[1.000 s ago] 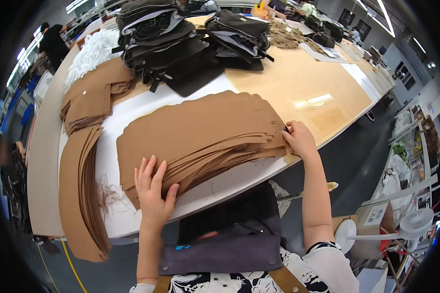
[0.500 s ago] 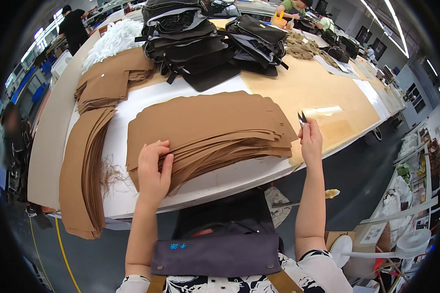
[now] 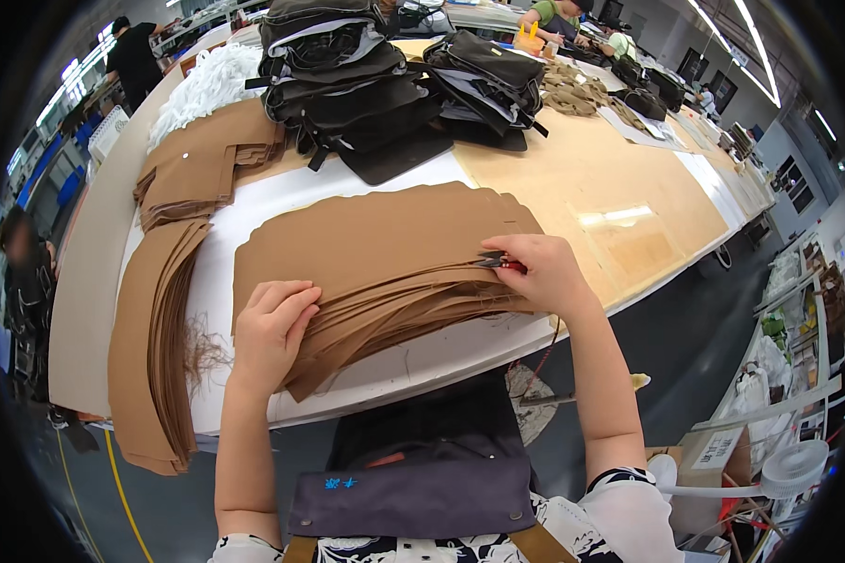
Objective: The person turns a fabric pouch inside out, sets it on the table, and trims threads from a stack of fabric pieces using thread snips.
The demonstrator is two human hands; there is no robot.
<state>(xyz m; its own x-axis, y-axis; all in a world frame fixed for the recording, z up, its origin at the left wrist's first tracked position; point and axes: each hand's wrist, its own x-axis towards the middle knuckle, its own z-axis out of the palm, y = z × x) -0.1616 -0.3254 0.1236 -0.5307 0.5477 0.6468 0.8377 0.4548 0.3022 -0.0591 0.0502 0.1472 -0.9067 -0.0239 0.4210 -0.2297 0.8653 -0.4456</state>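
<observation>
A thick stack of brown fabric panels (image 3: 376, 225) lies in front of me, its near edges fanned out. At the stack's near left edge, my left hand (image 3: 270, 324) has its thumb and fingers closed on the edge of the upper panels. My right hand (image 3: 540, 270) rests over the right end of the stack, closed round a pair of thread snips (image 3: 491, 260). Dark blades point left along the panel edge, and a bit of red handle shows between the fingers; my hand hides the rest.
Long narrow brown pieces (image 3: 150, 347) are piled at left, beside loose brown threads (image 3: 204, 347). Further back lie more brown pieces (image 3: 192, 169), white strips (image 3: 202, 89) and stacked black bags (image 3: 347, 103). People work in the background. A shelf stands at far right.
My right hand has come left and inward with the snips, from beside the stack onto its right end. My left hand has shifted slightly left and its fingers have drawn closer together.
</observation>
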